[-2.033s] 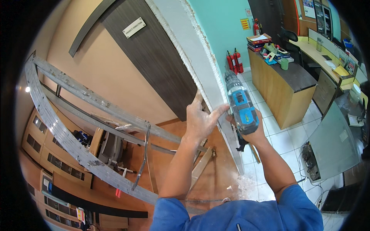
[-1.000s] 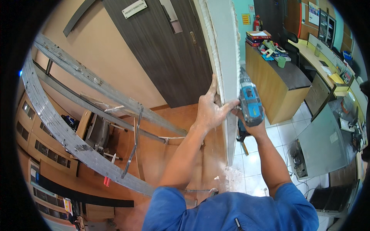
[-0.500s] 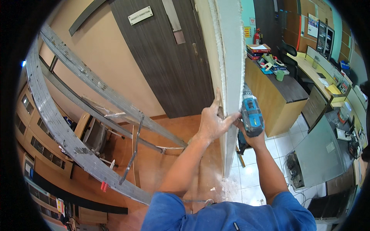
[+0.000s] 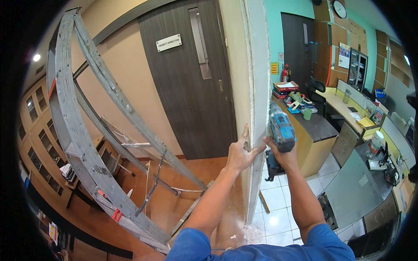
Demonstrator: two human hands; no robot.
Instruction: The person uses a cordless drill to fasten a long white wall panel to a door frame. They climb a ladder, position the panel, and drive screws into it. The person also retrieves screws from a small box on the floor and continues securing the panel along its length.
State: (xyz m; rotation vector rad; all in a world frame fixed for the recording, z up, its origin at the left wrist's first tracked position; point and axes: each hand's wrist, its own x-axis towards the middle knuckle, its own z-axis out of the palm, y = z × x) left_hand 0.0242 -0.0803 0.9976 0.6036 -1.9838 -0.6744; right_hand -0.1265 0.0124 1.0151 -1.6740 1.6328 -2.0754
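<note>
A blue and black cordless drill [image 4: 283, 128] is gripped in my right hand [image 4: 282, 154], on the right side of a narrow upright wall end [image 4: 258, 87]. Its front end points up and away, blurred and partly behind the tool's body. My left hand [image 4: 241, 155] braces against the left face of the wall end, index finger stretched upward and thumb apart, reaching across the edge. Between that thumb and finger shows a small dark patch that I cannot make out. The wall end has rough, whitish broken edges. Both my arms are stretched forward.
A metal stepladder [image 4: 78, 117] stands on the left, near a dark door [image 4: 187, 87]. White dust and crumbs [image 4: 252, 232] lie at the wall's foot. To the right are a cabinet [image 4: 311, 124] with clutter on top, desks and a fire extinguisher [image 4: 284, 74].
The view has tilted upward, so the ladder, door and hands sit lower in the picture. Both hands stay at about the same place on the wall end, the drill still in the right.
</note>
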